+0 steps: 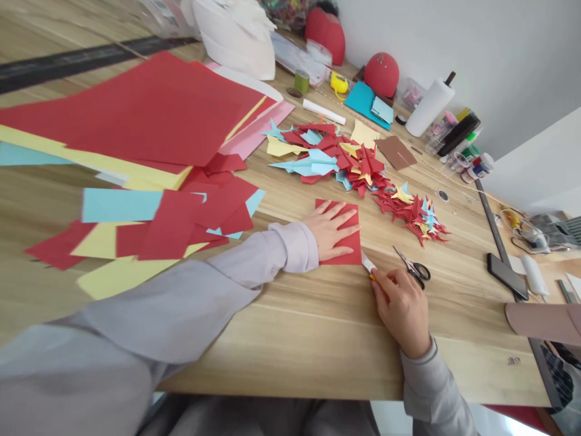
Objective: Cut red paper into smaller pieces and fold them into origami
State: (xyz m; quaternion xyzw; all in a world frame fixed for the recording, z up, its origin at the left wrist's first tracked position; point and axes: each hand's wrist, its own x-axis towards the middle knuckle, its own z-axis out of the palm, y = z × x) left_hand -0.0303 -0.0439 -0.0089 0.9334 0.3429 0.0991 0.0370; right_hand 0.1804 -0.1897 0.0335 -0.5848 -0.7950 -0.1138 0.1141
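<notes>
Flat on a red sheet of paper (347,254) lies my left hand (333,231), its fingers spread and pressing the sheet to the table. My right hand (403,306) is closed around a utility knife (368,264) with a yellow handle. The knife's blade tip is at the sheet's lower right corner; whether it touches the paper I cannot tell. Just beyond my right hand rests a pair of scissors (416,269) with black handles. Folded paper pieces (349,154) in red, blue and yellow are heaped past the sheet.
Cut paper rectangles (170,224) and large red sheets (154,115) spread over the left side. A smaller heap of folded pieces (415,212) sits farther right. A phone (507,276) lies at the right. Bottles (476,168), a tape measure (339,83) and a white roll (430,108) line the back.
</notes>
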